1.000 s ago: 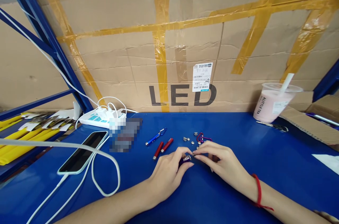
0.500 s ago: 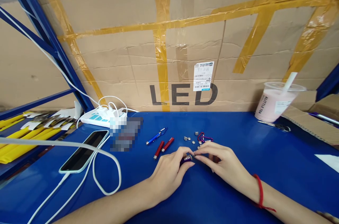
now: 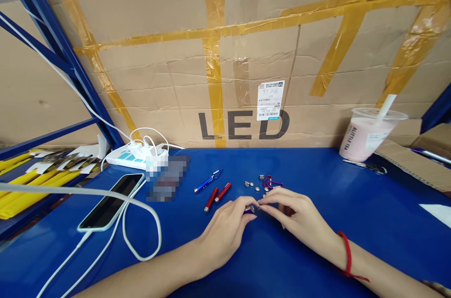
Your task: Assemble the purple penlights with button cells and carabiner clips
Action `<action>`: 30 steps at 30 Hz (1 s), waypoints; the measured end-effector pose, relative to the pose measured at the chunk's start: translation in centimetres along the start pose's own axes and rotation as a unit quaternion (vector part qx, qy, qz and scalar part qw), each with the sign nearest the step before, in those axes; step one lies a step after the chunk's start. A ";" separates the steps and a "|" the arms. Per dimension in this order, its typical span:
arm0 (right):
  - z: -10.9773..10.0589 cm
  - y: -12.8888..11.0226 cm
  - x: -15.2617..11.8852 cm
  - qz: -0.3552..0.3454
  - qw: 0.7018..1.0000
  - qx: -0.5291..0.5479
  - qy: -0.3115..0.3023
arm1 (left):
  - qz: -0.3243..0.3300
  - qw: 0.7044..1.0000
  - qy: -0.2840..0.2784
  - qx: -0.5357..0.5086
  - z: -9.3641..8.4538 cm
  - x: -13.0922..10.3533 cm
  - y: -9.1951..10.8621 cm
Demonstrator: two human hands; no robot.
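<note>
Clamped round purple tube (image 3: 248, 210) w/ L hand (image 3: 221, 226), index over, thumb under. Pinched w/ R hand (image 3: 301, 211) on tiny dark part (image 3: 259, 207), thumb & index tips almost tog.; too small to ID. Angled inward from both sides over blue bench (image 3: 299, 265), R fingertips right at tube's end, index tips touching or v. near. Mostly hiding tube behind L fingers, leaving only short purple length & shiny end visible, facing R hand. Held nearer than silver cells (image 3: 257, 189) & purple clip (image 3: 268, 182), w/ red tubes (image 3: 223, 192) just beyond L hand.
</note>
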State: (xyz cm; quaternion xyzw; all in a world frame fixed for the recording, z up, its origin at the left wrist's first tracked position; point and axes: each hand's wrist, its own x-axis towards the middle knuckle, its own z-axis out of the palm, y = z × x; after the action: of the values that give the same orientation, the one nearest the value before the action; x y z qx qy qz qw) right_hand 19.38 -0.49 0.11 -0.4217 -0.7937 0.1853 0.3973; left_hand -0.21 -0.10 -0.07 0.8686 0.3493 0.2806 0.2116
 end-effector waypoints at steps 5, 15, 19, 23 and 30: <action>-0.1 -0.2 0.1 0.056 0.995 0.065 0.044 | 0.007 1.000 -0.020 0.016 0.0 0.1 0.3; 0.0 -0.2 0.0 0.133 0.979 0.147 0.045 | 0.037 0.999 -0.012 0.034 0.1 0.6 -0.2; 0.1 0.2 0.2 0.156 0.969 0.194 0.003 | 0.024 1.000 -0.006 -0.006 0.3 0.7 -0.6; 0.0 0.1 0.3 0.148 0.967 0.204 -0.038 | 0.028 1.000 -0.002 0.013 0.3 0.6 -0.6; -0.3 0.1 0.4 0.157 0.965 0.200 -0.065 | 0.037 0.998 0.001 0.050 0.2 0.6 -0.1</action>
State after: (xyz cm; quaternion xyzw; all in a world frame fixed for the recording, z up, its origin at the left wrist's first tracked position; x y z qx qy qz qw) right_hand 19.56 -0.11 0.38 -0.4403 -0.6880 0.4276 0.3872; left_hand 0.24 0.43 -0.10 0.8903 0.3303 0.2711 0.1570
